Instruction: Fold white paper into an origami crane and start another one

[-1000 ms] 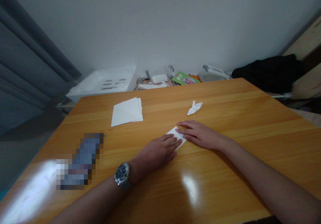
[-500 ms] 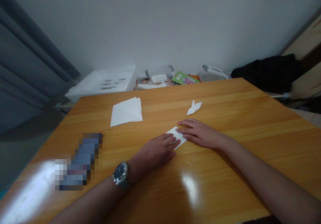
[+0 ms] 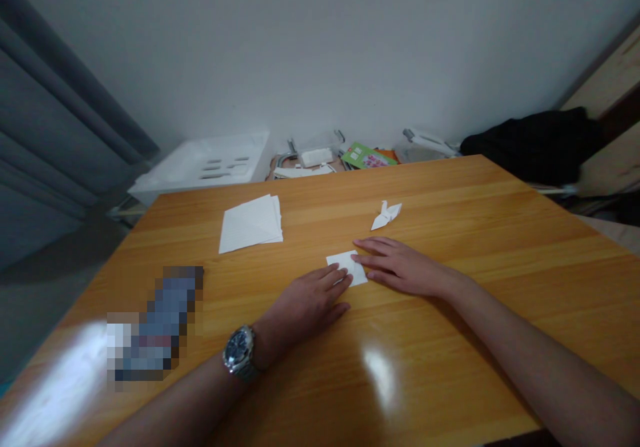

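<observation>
On the table [image 3: 320, 393]: paper square [image 3: 358, 275].
Left hand [image 3: 307, 300] flat on left portion, right hand [image 3: 407, 268] touching right edge; fingers apart.

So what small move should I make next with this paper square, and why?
Perhaps pinch the near right corner of the square with your right hand: that corner shows uncovered, that hand lies close by, and your left hand partly covers the square's near left side, so it could steady it.
</observation>
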Motion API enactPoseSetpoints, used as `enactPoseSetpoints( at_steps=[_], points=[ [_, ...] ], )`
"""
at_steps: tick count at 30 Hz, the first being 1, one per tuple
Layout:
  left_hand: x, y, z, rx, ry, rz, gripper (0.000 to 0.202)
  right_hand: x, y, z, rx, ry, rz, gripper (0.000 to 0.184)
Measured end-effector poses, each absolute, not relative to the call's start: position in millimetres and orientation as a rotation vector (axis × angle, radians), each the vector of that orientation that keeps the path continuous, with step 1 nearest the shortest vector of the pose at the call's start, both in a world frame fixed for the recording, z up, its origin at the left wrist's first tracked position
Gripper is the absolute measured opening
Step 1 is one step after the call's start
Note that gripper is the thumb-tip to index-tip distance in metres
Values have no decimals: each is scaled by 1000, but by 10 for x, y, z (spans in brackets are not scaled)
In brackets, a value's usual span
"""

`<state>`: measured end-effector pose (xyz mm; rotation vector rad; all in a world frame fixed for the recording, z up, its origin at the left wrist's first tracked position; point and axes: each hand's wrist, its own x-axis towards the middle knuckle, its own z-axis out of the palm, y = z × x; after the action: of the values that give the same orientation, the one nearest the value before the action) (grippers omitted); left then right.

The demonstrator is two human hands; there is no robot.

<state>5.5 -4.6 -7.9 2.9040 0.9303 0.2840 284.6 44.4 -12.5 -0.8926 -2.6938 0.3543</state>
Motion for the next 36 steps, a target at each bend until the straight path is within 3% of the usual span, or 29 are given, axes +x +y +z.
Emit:
enactPoseSetpoints(
  at_steps=[18, 36],
  points=[
    [102, -89, -41, 2844, 976, 241, 47, 2896, 435, -126, -865, -2818, 352, 52],
    [97, -102, -44, 2835, 1026, 247, 48, 2789, 453, -219, -1142, -2702, 149, 51]
  ],
)
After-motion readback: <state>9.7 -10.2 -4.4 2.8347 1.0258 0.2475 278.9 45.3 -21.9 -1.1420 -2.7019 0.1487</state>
